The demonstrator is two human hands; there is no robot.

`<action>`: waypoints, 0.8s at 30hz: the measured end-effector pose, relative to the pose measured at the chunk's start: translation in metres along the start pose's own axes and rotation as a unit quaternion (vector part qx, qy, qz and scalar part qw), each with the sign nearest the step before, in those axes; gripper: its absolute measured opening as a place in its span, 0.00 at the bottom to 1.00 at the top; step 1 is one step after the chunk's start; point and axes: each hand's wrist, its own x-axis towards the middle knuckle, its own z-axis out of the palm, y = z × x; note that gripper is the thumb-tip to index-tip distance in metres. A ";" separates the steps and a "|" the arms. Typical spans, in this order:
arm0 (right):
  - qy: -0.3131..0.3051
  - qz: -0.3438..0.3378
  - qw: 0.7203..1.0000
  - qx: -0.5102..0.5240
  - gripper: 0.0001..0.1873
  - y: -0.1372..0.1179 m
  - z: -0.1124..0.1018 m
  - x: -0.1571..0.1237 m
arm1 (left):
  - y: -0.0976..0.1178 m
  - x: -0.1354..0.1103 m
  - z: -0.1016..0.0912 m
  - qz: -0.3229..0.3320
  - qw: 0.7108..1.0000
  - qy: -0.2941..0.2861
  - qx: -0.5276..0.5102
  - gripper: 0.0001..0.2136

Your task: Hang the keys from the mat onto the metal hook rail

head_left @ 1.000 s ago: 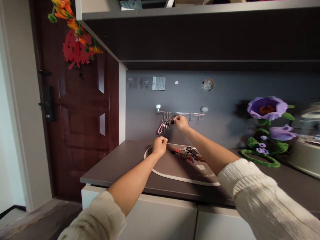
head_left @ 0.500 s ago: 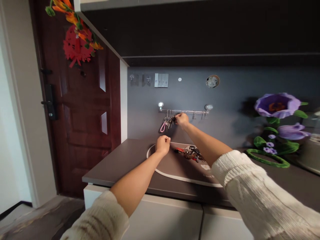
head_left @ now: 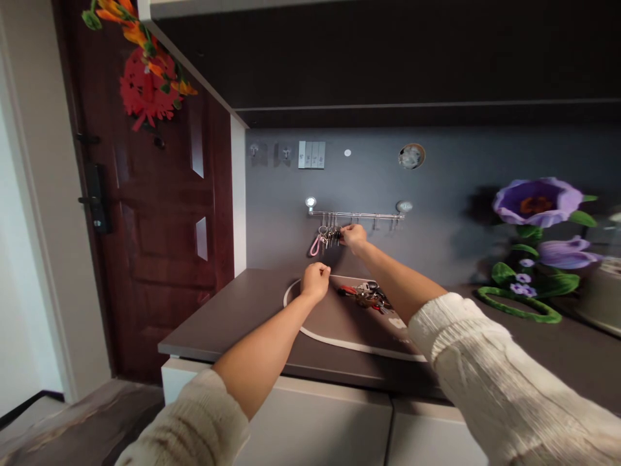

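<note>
A silver hook rail (head_left: 361,215) is fixed to the grey wall, and several keys (head_left: 332,235) hang at its left part, one with a pink strap (head_left: 315,245). My right hand (head_left: 353,239) is at the rail, just right of these keys, its fingers pinched on a key mostly hidden by the fingertips. Lower and to the left, my left hand (head_left: 315,281) hovers above the edge of a brown mat (head_left: 339,330) with its fingers closed; what they hold, if anything, is hidden. On the mat lies a pile of keys (head_left: 369,298) with red and black parts.
Purple artificial flowers (head_left: 536,202) stand at the right of the counter (head_left: 213,317). A dark cabinet (head_left: 388,58) overhangs the work area. Light switches (head_left: 311,155) and two small hooks are on the wall. A dark red door (head_left: 160,259) is at the left.
My right hand has dropped very slightly beside the hanging keys, its fingers still pinched. My left hand stays closed in nearly the same place. The view has shifted a little.
</note>
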 end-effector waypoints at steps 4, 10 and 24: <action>0.010 0.069 0.997 0.025 0.06 -0.005 0.000 -0.005 | -0.001 0.000 0.001 0.012 1.000 -0.002 0.005 0.08; 0.002 0.101 0.993 0.056 0.08 -0.013 -0.003 -0.014 | -0.002 0.000 0.001 0.029 1.000 -0.009 0.007 0.08; -0.070 0.089 0.983 0.144 0.08 -0.034 -0.038 -0.046 | 0.001 -0.005 -0.006 0.092 0.996 -0.018 0.000 0.08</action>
